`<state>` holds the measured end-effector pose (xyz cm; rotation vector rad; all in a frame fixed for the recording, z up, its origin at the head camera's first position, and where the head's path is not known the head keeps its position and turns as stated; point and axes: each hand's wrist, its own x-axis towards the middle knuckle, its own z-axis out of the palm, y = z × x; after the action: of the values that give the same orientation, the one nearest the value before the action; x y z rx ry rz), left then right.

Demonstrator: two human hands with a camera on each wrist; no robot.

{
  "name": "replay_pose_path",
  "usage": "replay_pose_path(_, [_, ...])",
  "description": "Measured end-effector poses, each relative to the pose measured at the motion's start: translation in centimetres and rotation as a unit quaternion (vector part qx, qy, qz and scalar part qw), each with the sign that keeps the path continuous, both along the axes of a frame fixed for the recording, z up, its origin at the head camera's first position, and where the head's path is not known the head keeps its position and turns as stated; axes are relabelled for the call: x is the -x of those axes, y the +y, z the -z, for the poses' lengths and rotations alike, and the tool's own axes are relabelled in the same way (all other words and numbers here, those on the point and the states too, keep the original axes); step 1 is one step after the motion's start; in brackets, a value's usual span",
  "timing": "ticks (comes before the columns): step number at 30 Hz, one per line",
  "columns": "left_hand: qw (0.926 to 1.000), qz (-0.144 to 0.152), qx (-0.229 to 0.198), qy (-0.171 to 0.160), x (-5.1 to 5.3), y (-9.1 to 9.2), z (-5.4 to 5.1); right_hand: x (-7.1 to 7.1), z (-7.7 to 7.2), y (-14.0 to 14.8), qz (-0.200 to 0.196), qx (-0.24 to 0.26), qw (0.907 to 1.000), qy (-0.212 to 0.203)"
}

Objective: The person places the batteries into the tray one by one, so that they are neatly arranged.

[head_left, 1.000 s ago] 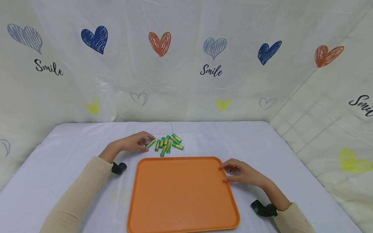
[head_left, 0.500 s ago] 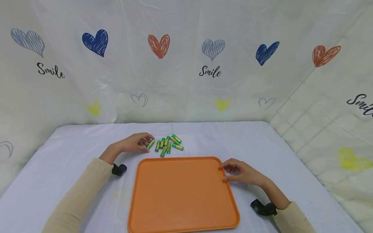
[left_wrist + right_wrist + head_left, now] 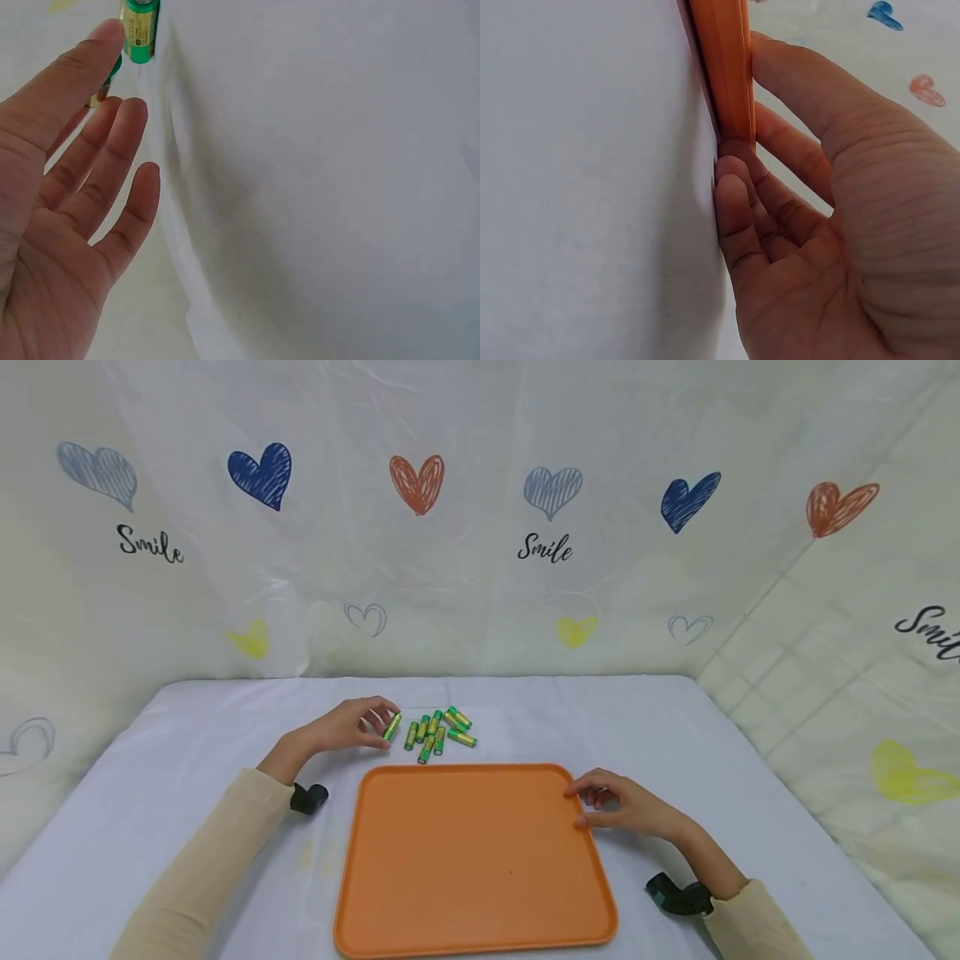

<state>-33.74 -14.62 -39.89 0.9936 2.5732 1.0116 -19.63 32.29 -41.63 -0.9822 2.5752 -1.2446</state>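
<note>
At the back of the table my left hand (image 3: 352, 725) pinches a green and yellow battery (image 3: 392, 727) between thumb and fingers. The battery stands tilted, just left of a loose group of batteries (image 3: 430, 730). In the left wrist view the thumb partly hides the pinched battery (image 3: 106, 84), and another battery (image 3: 141, 30) shows beyond the thumb tip. My right hand (image 3: 626, 806) holds the right rim of an orange tray (image 3: 480, 860). Up close, the right thumb rests over the tray's edge (image 3: 727, 67), while the other fingers curl against its outer side, by the cloth.
A white cloth (image 3: 675, 735) covers the table. Behind it hangs a pale sheet (image 3: 480, 577) printed with hearts and words, which continues along the right side. Dark wrist cameras (image 3: 678, 895) are strapped on both wrists.
The battery at my left hand has turned from lying slanted to a steeper tilt between the fingers. My right hand stays at the tray's rim. The head view has shifted slightly.
</note>
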Motion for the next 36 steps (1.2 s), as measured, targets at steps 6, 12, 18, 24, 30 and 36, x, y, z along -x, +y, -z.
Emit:
replay_pose_path(6, [0.9999, -0.004, -0.011, 0.003, -0.5, 0.3, -0.4, 0.1, 0.1, 0.0, -0.012, 0.002, 0.9999, 0.01])
replay_pose_path(12, [0.9999, -0.01, -0.005, 0.007, -1.1, 0.7, -0.8, 0.1, 0.3, 0.2, -0.009, 0.0, 0.9999, 0.01])
replay_pose_path(18, [0.9996, -0.024, 0.0, 0.017, -1.8, 1.0, -1.2, 0.2, 0.3, 0.2, -0.005, -0.001, 0.9999, 0.013])
replay_pose_path(24, [0.9983, -0.025, -0.026, 0.046, -2.7, 1.7, -1.5, 0.1, 0.3, 0.2, 0.001, 0.001, 1.0, 0.004])
replay_pose_path(30, [0.9972, -0.015, -0.036, 0.063, -3.6, 2.6, -1.8, 0.1, 0.5, 0.3, -0.002, 0.004, 1.0, 0.002])
replay_pose_path(36, [0.9955, 0.01, -0.039, 0.086, -4.5, 3.8, -2.7, 0.2, 0.5, 0.3, 0.0, 0.005, 0.9999, 0.012])
